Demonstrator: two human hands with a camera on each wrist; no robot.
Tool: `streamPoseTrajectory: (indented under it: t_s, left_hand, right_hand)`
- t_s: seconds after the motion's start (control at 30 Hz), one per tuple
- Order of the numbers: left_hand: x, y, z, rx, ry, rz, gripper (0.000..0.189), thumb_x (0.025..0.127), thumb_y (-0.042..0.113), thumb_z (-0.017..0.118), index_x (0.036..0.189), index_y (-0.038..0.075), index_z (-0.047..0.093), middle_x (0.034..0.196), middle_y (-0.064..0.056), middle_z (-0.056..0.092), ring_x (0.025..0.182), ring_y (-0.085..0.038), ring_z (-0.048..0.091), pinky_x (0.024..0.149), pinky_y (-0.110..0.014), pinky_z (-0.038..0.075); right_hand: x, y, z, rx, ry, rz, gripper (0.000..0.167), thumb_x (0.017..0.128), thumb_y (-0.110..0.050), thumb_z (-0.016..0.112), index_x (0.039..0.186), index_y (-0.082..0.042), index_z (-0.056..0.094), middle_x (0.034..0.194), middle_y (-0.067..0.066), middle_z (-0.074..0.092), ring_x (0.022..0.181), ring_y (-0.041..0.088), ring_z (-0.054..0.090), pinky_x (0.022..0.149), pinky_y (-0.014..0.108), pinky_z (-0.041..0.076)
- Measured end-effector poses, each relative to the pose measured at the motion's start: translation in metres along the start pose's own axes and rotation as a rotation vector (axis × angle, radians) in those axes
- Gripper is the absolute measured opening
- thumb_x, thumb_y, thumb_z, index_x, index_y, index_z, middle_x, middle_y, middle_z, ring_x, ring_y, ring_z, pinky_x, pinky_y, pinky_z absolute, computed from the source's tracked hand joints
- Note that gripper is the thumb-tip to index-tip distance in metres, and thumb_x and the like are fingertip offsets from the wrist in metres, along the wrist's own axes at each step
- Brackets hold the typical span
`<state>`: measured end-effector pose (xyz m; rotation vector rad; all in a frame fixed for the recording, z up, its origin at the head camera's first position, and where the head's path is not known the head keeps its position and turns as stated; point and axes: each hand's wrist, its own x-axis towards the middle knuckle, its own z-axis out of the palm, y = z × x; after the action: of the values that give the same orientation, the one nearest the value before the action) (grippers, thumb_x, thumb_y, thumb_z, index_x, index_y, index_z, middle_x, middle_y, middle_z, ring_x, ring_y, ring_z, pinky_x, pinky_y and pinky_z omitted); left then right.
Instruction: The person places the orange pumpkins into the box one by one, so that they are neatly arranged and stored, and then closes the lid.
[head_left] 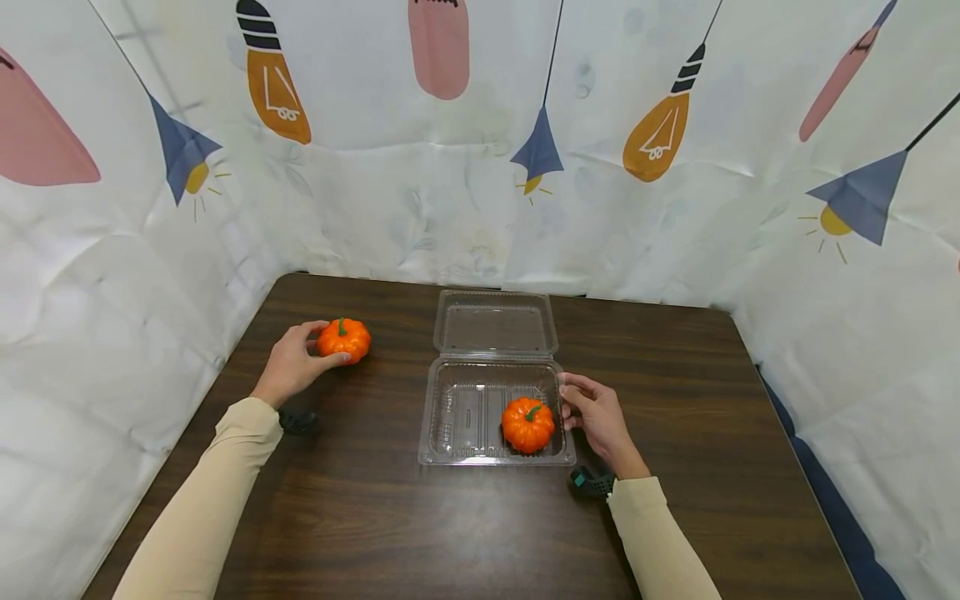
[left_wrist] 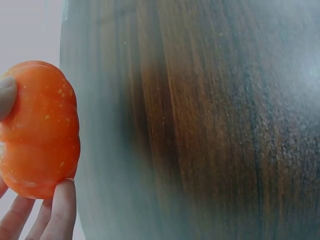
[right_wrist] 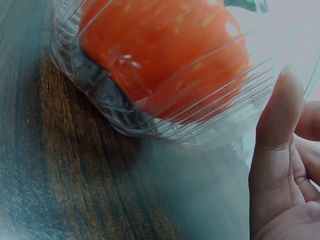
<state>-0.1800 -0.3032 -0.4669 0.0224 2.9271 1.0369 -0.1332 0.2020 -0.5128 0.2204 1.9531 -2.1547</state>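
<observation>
My left hand (head_left: 294, 363) grips a small orange pumpkin (head_left: 344, 341) with a green stem, at the left of the table. Thumb and fingers sit on opposite sides of this pumpkin (left_wrist: 41, 131) in the left wrist view. A clear plastic clamshell container (head_left: 467, 417) lies unfolded at the middle, its lid (head_left: 493, 325) laid back on the far side. Inside its base, on the right, sits a second orange pumpkin (head_left: 528, 426). At the base's right rim, my right hand (head_left: 600, 417) pinches the edge; the right wrist view shows the thumb (right_wrist: 281, 112) against the clear wall.
The dark wood-grain table (head_left: 472, 533) reaches back to a white printed cloth (head_left: 360, 208) hanging behind and at both sides. Each wrist carries a dark strap, such as the one at the right wrist (head_left: 592, 483).
</observation>
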Motion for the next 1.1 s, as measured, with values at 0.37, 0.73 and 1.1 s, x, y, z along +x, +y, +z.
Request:
streamPoseTrajectory:
  t_s: [0.37,0.73,1.1]
  left_hand:
    - [0.0,0.014,-0.002,-0.004,-0.01,0.029,0.083,0.093,0.045,0.077,0.152,-0.003,0.043,0.151,-0.033,0.044,0.132,-0.052,0.054,0.105,-0.065,0.051]
    - [-0.002,0.029,-0.001,-0.014,-0.017,0.056,0.08,0.092,0.041,0.079,0.151,-0.001,0.044,0.151,-0.032,0.044,0.133,-0.052,0.053,0.106,-0.064,0.052]
    - [-0.004,0.046,0.001,-0.012,-0.013,0.098,0.078,0.092,0.037,0.08,0.15,-0.002,0.046,0.149,-0.032,0.046,0.131,-0.051,0.056,0.103,-0.062,0.054]
  right_hand:
    - [0.002,0.001,-0.001,0.003,-0.002,0.004,0.039,0.103,-0.012,0.063,0.138,0.004,0.059,0.077,-0.003,0.064,0.058,0.011,0.057,0.051,0.022,0.057]
    - [0.003,0.001,-0.001,-0.01,-0.002,0.002,0.039,0.103,-0.012,0.063,0.137,0.005,0.059,0.076,-0.003,0.064,0.058,0.011,0.057,0.051,0.023,0.057]
    - [0.004,0.002,-0.002,-0.009,-0.008,0.005,0.039,0.103,-0.013,0.063,0.138,0.004,0.059,0.078,-0.003,0.065,0.058,0.012,0.058,0.052,0.023,0.058]
